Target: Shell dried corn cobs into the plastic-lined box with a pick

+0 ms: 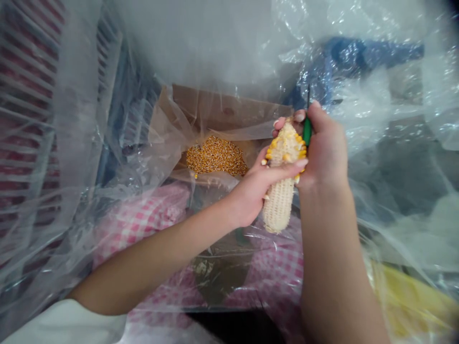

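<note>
A corn cob [279, 203] is held at a tilt right of centre, its lower part bare and several yellow kernels left round its narrow upper end. My left hand [256, 184] is closed around the cob's middle, thumb across its front. Against the cob's upper right side, my right hand [324, 143] grips a green-handled tool [307, 131] with a thin dark shaft pointing up; the tool's working end is not clear enough to name. Some right fingertips show behind the cob's tip. Beyond my left hand lies a heap of loose corn kernels [217, 156].
The kernels lie on brown cardboard [229, 107] beneath clear plastic sheeting [229, 38]. A slatted crate [32, 95] stands at the left. Pink checked cloth [143, 215] covers my lap, and something yellow [412, 296] shows at lower right under plastic.
</note>
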### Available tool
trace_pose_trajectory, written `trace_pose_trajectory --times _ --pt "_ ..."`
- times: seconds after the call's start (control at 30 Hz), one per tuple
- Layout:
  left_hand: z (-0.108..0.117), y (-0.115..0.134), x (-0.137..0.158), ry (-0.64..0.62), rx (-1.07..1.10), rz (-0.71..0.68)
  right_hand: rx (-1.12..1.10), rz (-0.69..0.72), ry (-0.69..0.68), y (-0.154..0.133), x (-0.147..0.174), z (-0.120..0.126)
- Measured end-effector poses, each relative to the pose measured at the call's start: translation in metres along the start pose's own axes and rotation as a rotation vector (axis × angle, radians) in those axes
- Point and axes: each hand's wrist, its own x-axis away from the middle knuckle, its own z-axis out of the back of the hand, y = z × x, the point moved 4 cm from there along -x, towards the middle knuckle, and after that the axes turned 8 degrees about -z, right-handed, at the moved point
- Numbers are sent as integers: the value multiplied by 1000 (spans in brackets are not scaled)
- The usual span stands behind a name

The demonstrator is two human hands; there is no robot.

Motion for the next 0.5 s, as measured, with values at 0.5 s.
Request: trace_pose_trajectory --times 0.5 --pt "-6 4 -4 7 113 34 2 -16 -19 1 1 0"
